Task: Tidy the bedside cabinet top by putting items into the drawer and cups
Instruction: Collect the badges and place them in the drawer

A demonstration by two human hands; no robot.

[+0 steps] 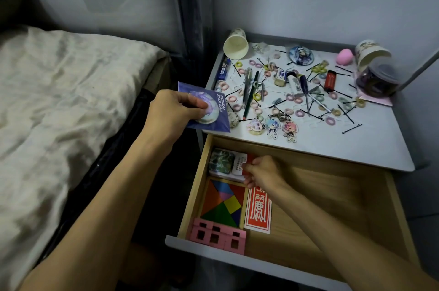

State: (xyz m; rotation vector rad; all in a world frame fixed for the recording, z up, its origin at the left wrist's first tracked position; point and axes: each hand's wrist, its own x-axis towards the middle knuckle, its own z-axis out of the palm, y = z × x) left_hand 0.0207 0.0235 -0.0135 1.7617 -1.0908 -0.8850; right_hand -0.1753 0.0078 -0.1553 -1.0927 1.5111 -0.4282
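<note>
My left hand [177, 111] pinches a blue packaged badge card [213, 112] just off the cabinet top's left front corner. My right hand [263, 172] reaches into the open wooden drawer [332, 195], its fingers curled on a small red and white packet [243, 163] at the back left. The drawer also holds a green patterned box [221, 163], a coloured tangram [224, 204], a red envelope [259, 212] and pink blocks [218, 236]. The cabinet top [356, 143] is strewn with hair ties, bobby pins, pencils and three keychain figures [272, 126]. A paper cup [235, 44] lies on its side at the back left.
A second paper cup [370, 51], a pink sponge [345, 55] and a dark jar [377, 76] stand at the back right. A red lighter [330, 80], a round badge [301, 55] and a screwdriver [305, 91] lie mid-top. The bed [59, 100] lies to the left.
</note>
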